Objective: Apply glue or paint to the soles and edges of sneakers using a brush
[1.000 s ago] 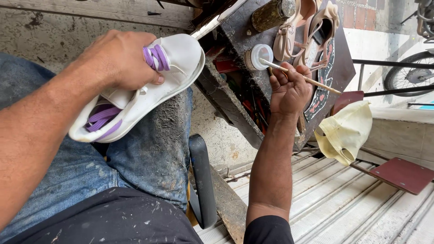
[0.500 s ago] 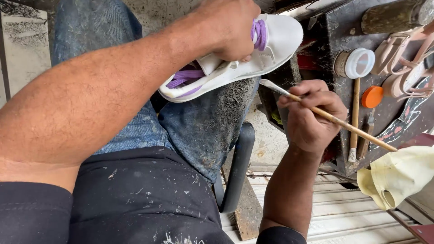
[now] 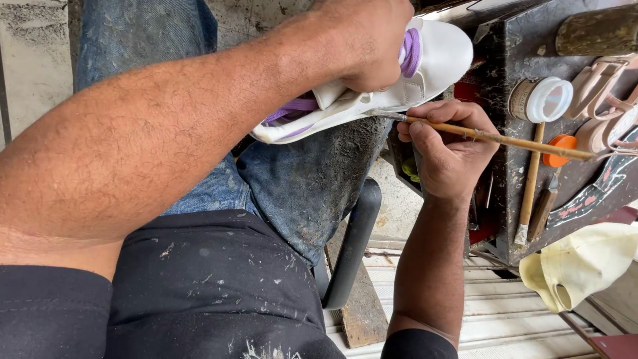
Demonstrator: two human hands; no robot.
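My left hand grips a white sandal with purple straps from above and holds it over my right knee in stained jeans. My right hand pinches a thin wooden-handled brush. The brush's metal tip touches the side edge of the sandal's sole. The handle points right, over the dark workbench.
A dark, stained workbench stands at the right with a small open tin with a white rim, an orange cap, wooden-handled tools and pink sandals. A yellow cloth lies lower right. A black stool frame is by my leg.
My right hand left the tin and brought the brush to the sandal's sole edge. The left hand kept its grip while the sandal shifted toward the upper right of view.
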